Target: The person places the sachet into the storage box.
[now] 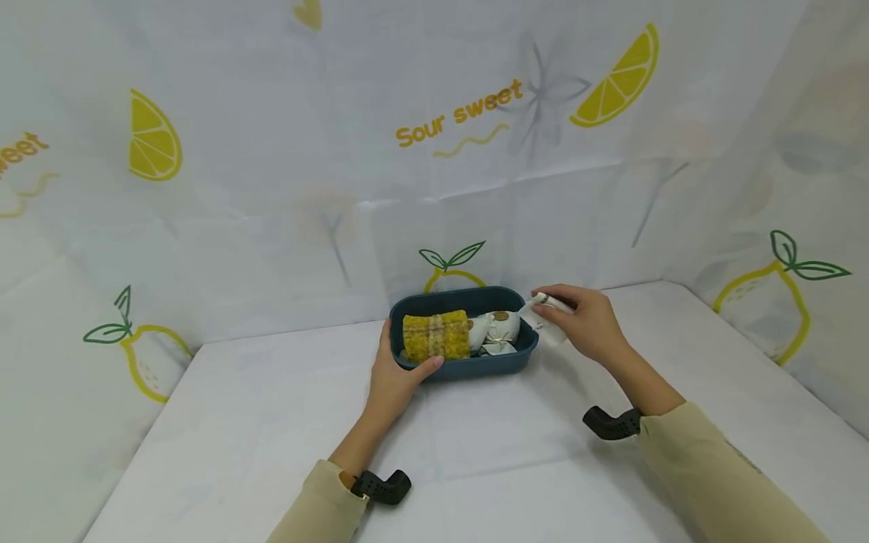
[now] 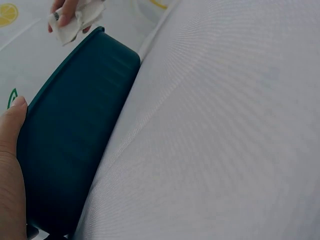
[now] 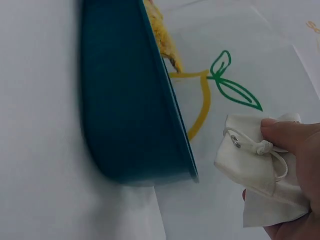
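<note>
A dark blue oval-cornered bin (image 1: pixel 475 369) stands on the white-covered table. My left hand (image 1: pixel 394 383) grips its left end, with the thumb at the front rim and the fingers along the left side. Inside the bin lie a fuzzy yellow rolled cloth (image 1: pixel 434 336) at the left and white tied bundles (image 1: pixel 502 328) at the right. Just off the bin's right end, my right hand (image 1: pixel 587 323) pinches a small white drawstring pouch (image 3: pixel 247 160) between thumb and fingers. A knotted cord and a metal eyelet show on the pouch in the right wrist view.
Behind the bin, a white curtain (image 1: pixel 285 249) printed with lemons and lettering hangs down to the table's back edge. The white table cover (image 1: pixel 271 422) spreads out in front and to both sides. Black curved wrist mounts (image 1: pixel 385 488) jut from both wrists.
</note>
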Action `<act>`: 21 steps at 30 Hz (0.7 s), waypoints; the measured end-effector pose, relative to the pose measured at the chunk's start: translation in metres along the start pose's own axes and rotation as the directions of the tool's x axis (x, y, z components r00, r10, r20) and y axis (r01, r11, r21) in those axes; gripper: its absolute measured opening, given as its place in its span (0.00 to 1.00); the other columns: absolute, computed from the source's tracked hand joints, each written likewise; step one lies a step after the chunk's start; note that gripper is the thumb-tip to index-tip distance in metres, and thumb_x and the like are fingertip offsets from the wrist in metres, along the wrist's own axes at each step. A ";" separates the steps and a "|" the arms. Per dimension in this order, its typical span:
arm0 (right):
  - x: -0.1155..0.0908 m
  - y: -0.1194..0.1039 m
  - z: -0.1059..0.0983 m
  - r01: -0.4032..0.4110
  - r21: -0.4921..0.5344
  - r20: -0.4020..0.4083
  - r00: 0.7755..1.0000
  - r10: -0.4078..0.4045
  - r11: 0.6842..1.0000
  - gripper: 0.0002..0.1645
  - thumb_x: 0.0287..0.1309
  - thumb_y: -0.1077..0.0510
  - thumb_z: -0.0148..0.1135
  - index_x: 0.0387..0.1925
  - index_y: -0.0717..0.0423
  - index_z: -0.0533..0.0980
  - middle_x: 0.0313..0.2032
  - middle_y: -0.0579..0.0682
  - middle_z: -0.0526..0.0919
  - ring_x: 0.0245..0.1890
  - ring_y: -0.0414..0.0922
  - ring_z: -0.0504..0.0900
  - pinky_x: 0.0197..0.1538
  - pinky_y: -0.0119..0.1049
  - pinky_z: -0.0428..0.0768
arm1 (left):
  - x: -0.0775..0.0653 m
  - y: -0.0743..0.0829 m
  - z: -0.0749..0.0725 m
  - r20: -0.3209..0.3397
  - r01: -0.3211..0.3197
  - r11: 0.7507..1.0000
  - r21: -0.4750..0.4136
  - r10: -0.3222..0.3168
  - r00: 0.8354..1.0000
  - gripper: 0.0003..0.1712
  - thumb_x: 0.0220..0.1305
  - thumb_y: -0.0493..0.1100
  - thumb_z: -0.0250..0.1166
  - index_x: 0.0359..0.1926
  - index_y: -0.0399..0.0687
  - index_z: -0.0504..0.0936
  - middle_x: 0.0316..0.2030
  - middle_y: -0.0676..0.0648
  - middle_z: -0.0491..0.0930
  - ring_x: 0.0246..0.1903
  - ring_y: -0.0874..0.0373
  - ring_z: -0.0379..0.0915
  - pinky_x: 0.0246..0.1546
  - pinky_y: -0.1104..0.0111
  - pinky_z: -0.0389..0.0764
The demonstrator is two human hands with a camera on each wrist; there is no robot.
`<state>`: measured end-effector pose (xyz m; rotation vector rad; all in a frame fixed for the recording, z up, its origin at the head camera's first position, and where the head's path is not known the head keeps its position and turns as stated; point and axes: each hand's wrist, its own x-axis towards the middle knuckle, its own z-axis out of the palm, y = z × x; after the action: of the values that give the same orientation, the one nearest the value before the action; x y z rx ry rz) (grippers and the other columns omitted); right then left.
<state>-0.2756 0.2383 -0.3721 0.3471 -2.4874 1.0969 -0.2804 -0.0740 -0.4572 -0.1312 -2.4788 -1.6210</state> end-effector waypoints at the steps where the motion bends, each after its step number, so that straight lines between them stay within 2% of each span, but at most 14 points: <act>1: 0.003 -0.003 0.003 0.013 0.007 0.014 1.000 -0.013 1.000 0.19 0.58 0.48 0.66 0.50 0.50 0.82 0.47 0.50 0.85 0.48 0.46 0.82 0.40 0.17 0.75 | 0.000 -0.001 0.000 -0.001 -0.002 1.000 0.000 0.002 1.000 0.66 0.45 0.68 0.72 0.76 0.63 0.40 0.75 0.52 0.47 0.74 0.49 0.46 0.68 0.44 0.55; 8: 0.013 -0.013 0.022 0.087 0.031 0.151 0.984 -0.090 0.996 0.18 0.58 0.51 0.66 0.50 0.50 0.81 0.49 0.49 0.84 0.49 0.45 0.82 0.43 0.29 0.80 | 0.001 -0.004 0.001 0.002 -0.018 1.000 -0.013 0.018 1.000 0.66 0.45 0.68 0.71 0.76 0.62 0.40 0.75 0.53 0.46 0.74 0.50 0.45 0.69 0.44 0.55; 17: 0.017 -0.010 0.046 0.092 0.078 0.241 0.964 -0.109 0.993 0.18 0.59 0.53 0.65 0.51 0.50 0.80 0.50 0.48 0.83 0.54 0.47 0.80 0.51 0.43 0.81 | 0.002 -0.003 0.001 0.009 -0.018 1.000 -0.014 0.018 1.000 0.66 0.46 0.68 0.71 0.76 0.63 0.40 0.75 0.53 0.45 0.74 0.50 0.44 0.68 0.44 0.55; 19: 0.018 -0.008 0.051 0.084 0.075 0.274 0.956 -0.102 0.994 0.18 0.59 0.52 0.66 0.51 0.49 0.81 0.50 0.47 0.83 0.51 0.46 0.82 0.50 0.44 0.81 | 0.002 -0.002 0.001 0.007 -0.017 1.000 -0.016 0.017 1.000 0.66 0.46 0.68 0.71 0.76 0.62 0.40 0.75 0.53 0.45 0.74 0.49 0.44 0.68 0.44 0.55; 21: 0.018 -0.008 0.056 0.079 0.072 0.299 0.949 -0.097 0.994 0.17 0.58 0.52 0.65 0.50 0.48 0.81 0.49 0.46 0.83 0.46 0.43 0.83 0.47 0.41 0.82 | 0.002 -0.002 0.000 0.004 -0.016 1.000 -0.013 0.016 1.000 0.66 0.45 0.68 0.71 0.76 0.62 0.40 0.75 0.53 0.45 0.74 0.50 0.44 0.69 0.44 0.55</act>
<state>-0.3027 0.1906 -0.3934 0.6842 -2.6737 1.1569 -0.2825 -0.0746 -0.4589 -0.1555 -2.4637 -1.6326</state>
